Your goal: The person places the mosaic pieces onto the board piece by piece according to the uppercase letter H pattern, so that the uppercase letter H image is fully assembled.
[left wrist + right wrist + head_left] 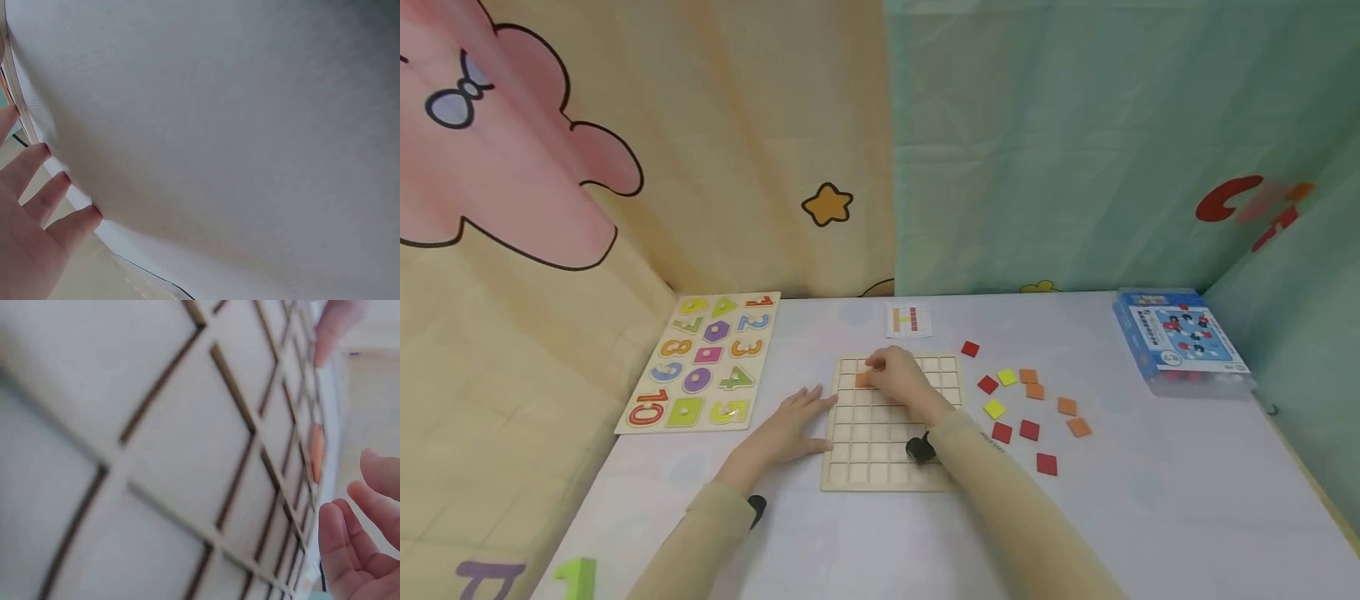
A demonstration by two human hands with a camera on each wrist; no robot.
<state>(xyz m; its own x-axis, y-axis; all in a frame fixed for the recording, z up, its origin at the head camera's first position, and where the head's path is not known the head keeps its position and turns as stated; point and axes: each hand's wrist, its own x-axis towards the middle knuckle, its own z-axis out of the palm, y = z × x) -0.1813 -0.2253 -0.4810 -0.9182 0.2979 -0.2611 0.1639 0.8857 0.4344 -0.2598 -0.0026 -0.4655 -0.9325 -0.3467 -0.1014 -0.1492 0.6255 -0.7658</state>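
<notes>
A wooden grid board [860, 454] lies flat before me. One orange square tile [862, 381] sits in a cell at its upper left; the same orange tile [317, 453] shows in the right wrist view. Just beside and above that tile is my right hand [898, 377], fingers bent loosely, with nothing visible between them; the hand covers part of the upper cells. My left hand [788, 427] lies at the board's left side, fingers spread and tips touching its edge. In the left wrist view the left hand [31, 231] has its fingertips on the white tabletop.
Loose red [1029, 430], yellow [995, 409] and orange tiles [1078, 427] are scattered right of the board. A small pattern card [908, 320] lies behind it. A number puzzle [700, 367] is at left, a blue boxed set [1183, 337] at right, a green numeral [577, 577] at front left.
</notes>
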